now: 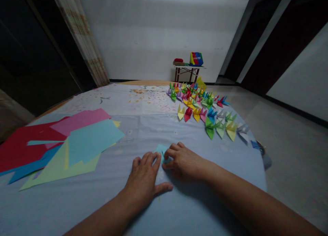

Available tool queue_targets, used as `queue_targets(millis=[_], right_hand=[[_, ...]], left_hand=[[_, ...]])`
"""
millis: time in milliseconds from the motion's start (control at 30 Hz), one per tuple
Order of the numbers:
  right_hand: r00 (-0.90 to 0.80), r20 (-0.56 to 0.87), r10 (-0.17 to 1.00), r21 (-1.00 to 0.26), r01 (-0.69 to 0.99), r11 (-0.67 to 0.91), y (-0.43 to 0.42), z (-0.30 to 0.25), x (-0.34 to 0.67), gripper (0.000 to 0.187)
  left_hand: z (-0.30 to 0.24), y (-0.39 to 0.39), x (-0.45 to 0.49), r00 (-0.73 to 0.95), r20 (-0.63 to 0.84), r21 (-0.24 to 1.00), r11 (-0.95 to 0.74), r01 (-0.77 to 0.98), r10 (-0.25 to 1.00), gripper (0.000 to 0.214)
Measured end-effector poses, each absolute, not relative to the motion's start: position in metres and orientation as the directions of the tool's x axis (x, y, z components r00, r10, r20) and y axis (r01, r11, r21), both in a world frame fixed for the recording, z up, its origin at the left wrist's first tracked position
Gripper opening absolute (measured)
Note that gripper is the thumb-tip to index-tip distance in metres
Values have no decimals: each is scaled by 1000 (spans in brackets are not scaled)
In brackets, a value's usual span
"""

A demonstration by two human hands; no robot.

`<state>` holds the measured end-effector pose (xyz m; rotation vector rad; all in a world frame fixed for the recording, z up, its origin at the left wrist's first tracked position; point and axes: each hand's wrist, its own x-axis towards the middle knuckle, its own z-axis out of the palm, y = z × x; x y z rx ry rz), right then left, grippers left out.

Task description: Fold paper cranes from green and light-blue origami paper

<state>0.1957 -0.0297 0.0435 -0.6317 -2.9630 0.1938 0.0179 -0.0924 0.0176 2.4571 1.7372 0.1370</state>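
Note:
A small piece of light-blue folding paper (161, 148) lies on the cloth-covered table in front of me, partly hidden by my fingers. My left hand (145, 172) rests flat on the table, fingertips at the paper's left edge and thumb stretched out to the right. On the other side, my right hand (183, 162) is curled, with thumb and forefinger closed on the paper's right part. Exactly how the paper is folded there cannot be seen. Beyond my hands to the right stand several folded paper cranes (209, 127) in many colours.
Overlapping coloured paper sheets (92, 140) are spread on the left of the table. The pale tablecloth (143, 126) has a flower print at the far end. A small side table (188, 66) with a striped box (196, 59) stands by the wall.

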Motion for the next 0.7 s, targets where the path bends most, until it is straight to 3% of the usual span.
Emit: queue_targets(millis=[200, 467, 700], right_hand=[[-913, 80, 401, -180, 383, 906, -37, 45, 202, 22], [-896, 66, 440, -344, 393, 853, -30, 45, 197, 26], [-889, 77, 452, -335, 404, 851, -32, 43, 198, 23]], left_hand=[[21, -93, 18, 319, -36, 151, -310, 939, 947, 77], [23, -95, 22, 299, -95, 115, -288, 951, 950, 78], [21, -96, 22, 306, -119, 99, -295, 950, 945, 76]])
